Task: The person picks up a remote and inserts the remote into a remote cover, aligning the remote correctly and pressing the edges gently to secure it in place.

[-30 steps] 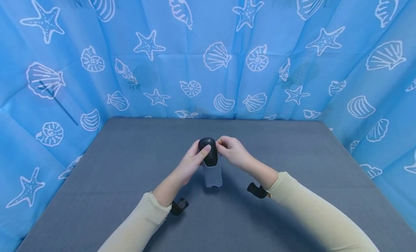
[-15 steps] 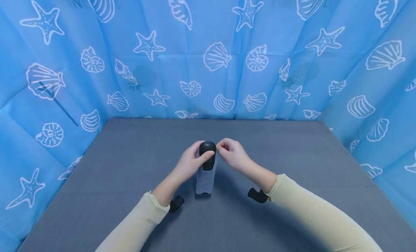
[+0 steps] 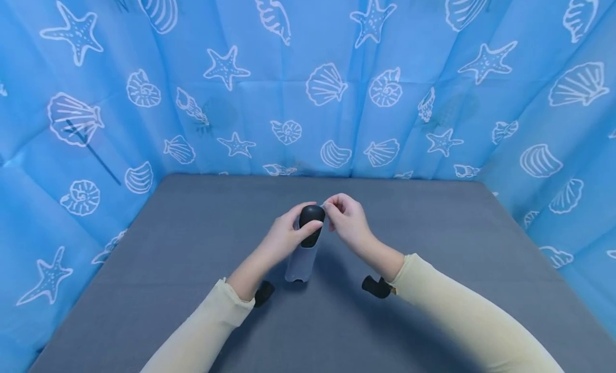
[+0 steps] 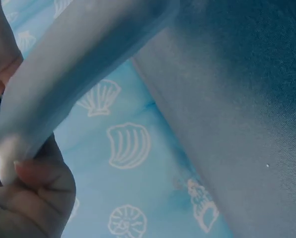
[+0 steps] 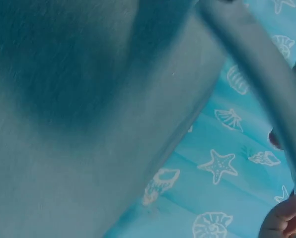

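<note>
In the head view my left hand (image 3: 284, 236) grips a black, round-topped handheld device (image 3: 312, 217), its thumb lying across the front. The device's lower part is inside a long translucent grey sleeve (image 3: 301, 263), which hangs tilted, its lower end toward the left. At the device's upper right, my right hand (image 3: 348, 220) pinches a thin whitish edge of the sleeve between thumb and fingertips. The left wrist view shows the sleeve (image 4: 63, 74) large and close, with my left hand (image 4: 34, 198) at its end. The sleeve (image 5: 267, 74) also crosses the right wrist view near my right hand (image 5: 287, 218).
A grey cloth-covered table (image 3: 216, 218) lies under both hands. Behind and at the sides hangs a blue curtain (image 3: 308, 47) with white shells and starfish. Black wrist mounts (image 3: 377, 286) stick out below the cream sleeves (image 3: 447, 298).
The sleeve's lower end has swung left. My left thumb has slid right across the device's front. My right fingers stay at its upper right, now slightly higher, with a whitish edge showing between them.
</note>
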Available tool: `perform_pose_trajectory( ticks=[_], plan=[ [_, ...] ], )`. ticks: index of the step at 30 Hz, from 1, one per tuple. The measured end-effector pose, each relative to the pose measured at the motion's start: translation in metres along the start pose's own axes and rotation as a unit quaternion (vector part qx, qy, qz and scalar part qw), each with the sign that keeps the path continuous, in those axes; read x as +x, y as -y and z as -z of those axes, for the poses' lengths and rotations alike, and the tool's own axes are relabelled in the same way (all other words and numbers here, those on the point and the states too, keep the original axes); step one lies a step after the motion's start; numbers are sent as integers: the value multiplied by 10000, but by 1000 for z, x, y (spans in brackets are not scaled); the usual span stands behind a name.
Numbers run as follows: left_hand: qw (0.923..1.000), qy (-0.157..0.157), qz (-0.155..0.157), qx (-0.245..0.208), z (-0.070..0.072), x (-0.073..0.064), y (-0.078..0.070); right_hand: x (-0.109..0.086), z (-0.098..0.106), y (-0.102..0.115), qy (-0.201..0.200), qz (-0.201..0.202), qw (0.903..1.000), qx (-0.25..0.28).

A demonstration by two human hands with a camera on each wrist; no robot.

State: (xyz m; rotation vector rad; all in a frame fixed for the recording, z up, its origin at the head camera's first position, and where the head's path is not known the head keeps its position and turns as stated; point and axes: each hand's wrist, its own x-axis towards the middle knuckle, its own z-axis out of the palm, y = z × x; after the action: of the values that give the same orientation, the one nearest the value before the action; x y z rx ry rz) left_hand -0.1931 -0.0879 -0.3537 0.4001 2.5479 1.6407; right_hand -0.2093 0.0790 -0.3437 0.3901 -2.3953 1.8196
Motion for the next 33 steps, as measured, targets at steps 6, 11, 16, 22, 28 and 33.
perform_pose_trajectory(
  ticks=[6,11,16,22,28,33],
  plan=[
    [9985,-135,36,524,-1,-1,-4,-3,2,-6,12,295,9994,160],
    [9948,-198,63,995,-1,-4,-3,-6,1,-6,176,646,9977,143],
    [9840,-243,51,1761,-2,-5,-5,-6,1,-5,145,1037,9943,-204],
    [9713,-300,61,2357,-4,-3,-10,-3,-1,-2,46,681,9977,-9],
    [9702,-143,-1,2419,-10,0,-12,2,-3,0,25,-332,9992,203],
    [9705,-79,-57,2408,-12,3,-12,5,-2,5,149,-405,9989,-194]
  ],
)
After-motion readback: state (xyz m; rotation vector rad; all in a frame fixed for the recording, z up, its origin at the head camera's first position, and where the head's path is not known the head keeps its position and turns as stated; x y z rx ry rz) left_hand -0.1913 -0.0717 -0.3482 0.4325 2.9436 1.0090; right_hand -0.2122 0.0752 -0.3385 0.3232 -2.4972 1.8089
